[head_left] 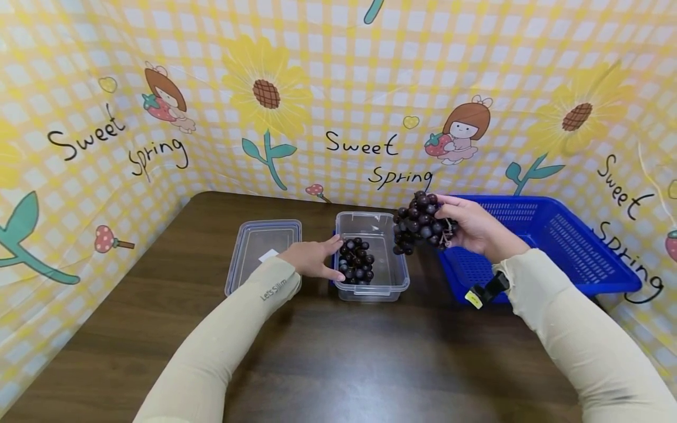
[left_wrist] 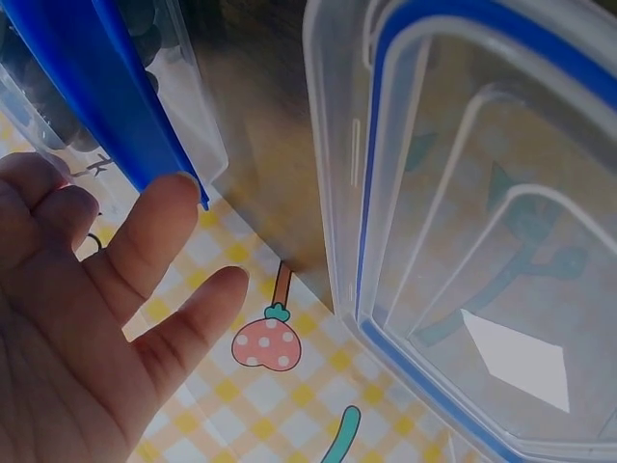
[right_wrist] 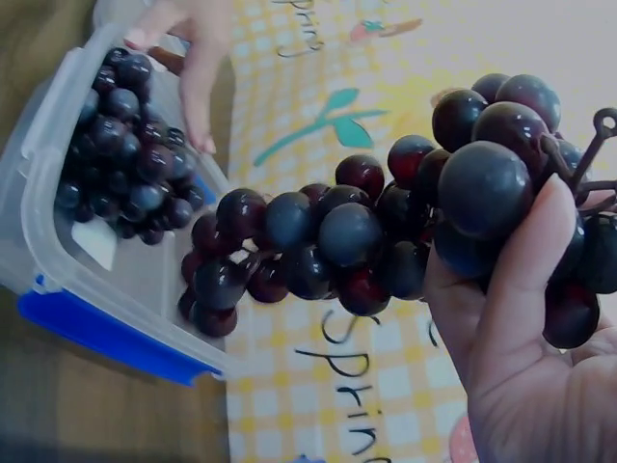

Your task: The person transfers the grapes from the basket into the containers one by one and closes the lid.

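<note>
A clear plastic container (head_left: 394, 276) stands mid-table with a bunch of dark grapes (head_left: 355, 261) in its left half. My left hand (head_left: 315, 258) rests against the container's left wall with fingers straight, holding nothing. My right hand (head_left: 471, 226) grips a second bunch of dark grapes (head_left: 419, 223) in the air, just above the container's right rim. In the right wrist view that held bunch (right_wrist: 386, 231) hangs over the container (right_wrist: 58, 280), and the thumb (right_wrist: 521, 260) presses on it.
The container's clear lid (head_left: 264, 249) lies flat to its left, seen close in the left wrist view as the lid (left_wrist: 482, 241). A blue plastic basket (head_left: 550, 235) stands at the right. Yellow checked cloth walls surround the dark wooden table (head_left: 344, 352).
</note>
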### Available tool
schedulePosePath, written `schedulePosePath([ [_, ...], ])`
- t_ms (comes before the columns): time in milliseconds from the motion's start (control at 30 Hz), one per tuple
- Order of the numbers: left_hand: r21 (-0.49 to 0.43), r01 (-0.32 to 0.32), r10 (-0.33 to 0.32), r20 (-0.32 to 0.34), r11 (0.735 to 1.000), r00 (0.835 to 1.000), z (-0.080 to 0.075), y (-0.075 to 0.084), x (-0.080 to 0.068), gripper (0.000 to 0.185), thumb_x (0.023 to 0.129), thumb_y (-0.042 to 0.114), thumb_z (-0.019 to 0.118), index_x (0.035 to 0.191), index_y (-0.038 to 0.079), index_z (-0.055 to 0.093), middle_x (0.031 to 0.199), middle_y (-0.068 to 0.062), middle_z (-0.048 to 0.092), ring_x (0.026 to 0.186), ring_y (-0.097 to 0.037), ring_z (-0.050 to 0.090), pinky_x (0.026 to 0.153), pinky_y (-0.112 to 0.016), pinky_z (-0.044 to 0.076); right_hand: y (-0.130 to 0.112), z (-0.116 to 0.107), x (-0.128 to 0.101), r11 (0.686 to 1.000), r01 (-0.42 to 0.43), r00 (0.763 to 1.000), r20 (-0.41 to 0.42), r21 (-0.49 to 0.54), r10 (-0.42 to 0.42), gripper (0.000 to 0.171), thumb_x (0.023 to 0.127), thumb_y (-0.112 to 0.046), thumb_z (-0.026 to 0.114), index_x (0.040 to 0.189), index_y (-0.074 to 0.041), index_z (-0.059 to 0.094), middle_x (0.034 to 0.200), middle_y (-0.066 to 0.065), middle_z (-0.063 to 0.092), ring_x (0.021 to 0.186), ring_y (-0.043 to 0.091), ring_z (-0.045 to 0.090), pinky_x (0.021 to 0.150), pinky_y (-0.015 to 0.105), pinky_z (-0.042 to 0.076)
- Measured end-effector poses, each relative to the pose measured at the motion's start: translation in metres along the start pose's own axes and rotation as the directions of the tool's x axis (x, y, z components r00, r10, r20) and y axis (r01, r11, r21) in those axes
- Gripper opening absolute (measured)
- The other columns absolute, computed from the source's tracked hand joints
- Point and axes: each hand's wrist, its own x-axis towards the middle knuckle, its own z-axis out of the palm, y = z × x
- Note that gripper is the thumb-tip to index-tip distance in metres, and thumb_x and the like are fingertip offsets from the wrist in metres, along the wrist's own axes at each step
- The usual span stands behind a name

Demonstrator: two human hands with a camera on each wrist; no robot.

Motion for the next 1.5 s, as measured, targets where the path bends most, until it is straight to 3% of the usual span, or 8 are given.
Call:
schedulePosePath([
  [267, 0.004, 0.006, -0.006, 0.016, 1.000, 1.000, 0.000, 0.000, -0.001, 0.092, 0.085, 0.062, 0.058, 0.154, 0.016, 0.020, 0.160, -0.001, 0.010, 0.131, -0.030, 0.043, 0.072, -0.036, 0.051, 0.018, 0.018, 0.004, 0.997, -0.043, 0.998, 0.048, -0.056, 0.046, 0.064, 0.088, -0.005, 0.048, 0.149, -0.004, 0.030, 0.096, -0.001, 0.064, 0.069, 0.014, 0.065, 0.045, 0.021, 0.049],
  [500, 0.005, 0.021, -0.021, 0.022, 1.000, 1.000, -0.002, 0.001, -0.001, 0.092, 0.085, 0.063, 0.059, 0.154, 0.017, 0.019, 0.160, 0.001, 0.010, 0.131, -0.030, 0.043, 0.065, -0.032, 0.048, 0.041, 0.030, 0.014, 0.988, -0.105, 0.992, 0.061, -0.112, 0.112, 0.064, 0.088, -0.008, 0.048, 0.149, -0.003, 0.030, 0.113, 0.012, 0.055, 0.065, 0.014, 0.061, 0.045, 0.019, 0.047],
  [667, 0.011, 0.019, -0.019, 0.018, 1.000, 1.000, -0.003, 0.000, 0.000, 0.092, 0.085, 0.063, 0.058, 0.154, 0.017, 0.019, 0.160, 0.001, 0.010, 0.132, -0.029, 0.042, 0.071, -0.034, 0.050, 0.054, 0.032, 0.029, 0.980, -0.151, 0.987, 0.031, -0.129, 0.156, 0.063, 0.089, -0.010, 0.047, 0.150, -0.005, 0.030, 0.139, 0.017, 0.041, 0.065, 0.013, 0.057, 0.045, 0.019, 0.046],
  [800, 0.010, 0.023, -0.023, 0.010, 1.000, 1.000, -0.004, 0.001, -0.001, 0.092, 0.085, 0.063, 0.058, 0.154, 0.017, 0.020, 0.160, 0.000, 0.010, 0.132, -0.029, 0.042, 0.074, -0.036, 0.050, 0.058, 0.031, 0.042, 0.979, -0.161, 0.987, -0.013, -0.127, 0.161, 0.061, 0.092, -0.011, 0.047, 0.150, -0.007, 0.030, 0.149, 0.020, 0.030, 0.067, 0.012, 0.056, 0.047, 0.020, 0.048],
  [967, 0.014, 0.021, -0.021, 0.018, 1.000, 1.000, -0.004, 0.003, -0.004, 0.092, 0.085, 0.063, 0.059, 0.154, 0.016, 0.020, 0.160, 0.000, 0.010, 0.133, -0.028, 0.041, 0.083, -0.040, 0.050, 0.067, 0.035, 0.055, 0.973, -0.167, 0.986, -0.025, -0.162, 0.165, 0.056, 0.099, -0.015, 0.049, 0.151, -0.007, 0.029, 0.152, 0.018, 0.029, 0.098, 0.025, 0.056, 0.056, 0.025, 0.053],
  [1100, 0.012, 0.020, -0.020, 0.021, 1.000, 1.000, -0.003, 0.004, -0.004, 0.092, 0.085, 0.062, 0.059, 0.154, 0.016, 0.020, 0.160, 0.000, 0.011, 0.133, -0.027, 0.041, 0.084, -0.040, 0.050, 0.074, 0.042, 0.063, 0.969, -0.155, 0.988, -0.009, -0.192, 0.156, 0.056, 0.099, -0.016, 0.052, 0.150, -0.005, 0.030, 0.151, 0.020, 0.031, 0.122, 0.038, 0.047, 0.064, 0.030, 0.056],
  [1300, 0.016, 0.006, -0.006, 0.007, 1.000, 1.000, -0.002, 0.002, -0.002, 0.092, 0.085, 0.062, 0.058, 0.154, 0.016, 0.020, 0.160, 0.001, 0.011, 0.131, -0.027, 0.044, 0.077, -0.036, 0.051, 0.077, 0.048, 0.069, 0.950, -0.119, 0.992, -0.003, -0.290, 0.124, 0.058, 0.098, -0.013, 0.055, 0.149, -0.004, 0.031, 0.150, 0.023, 0.028, 0.131, 0.040, 0.039, 0.081, 0.045, 0.054],
  [1500, 0.024, 0.005, -0.006, 0.014, 1.000, 1.000, -0.001, 0.001, -0.001, 0.092, 0.085, 0.063, 0.059, 0.154, 0.016, 0.020, 0.160, 0.000, 0.011, 0.131, -0.028, 0.044, 0.074, -0.036, 0.051, 0.083, 0.048, 0.078, 0.922, -0.100, 0.993, 0.015, -0.374, 0.113, 0.053, 0.101, -0.013, 0.049, 0.150, -0.003, 0.029, 0.153, 0.024, 0.023, 0.135, 0.038, 0.033, 0.091, 0.050, 0.048],
])
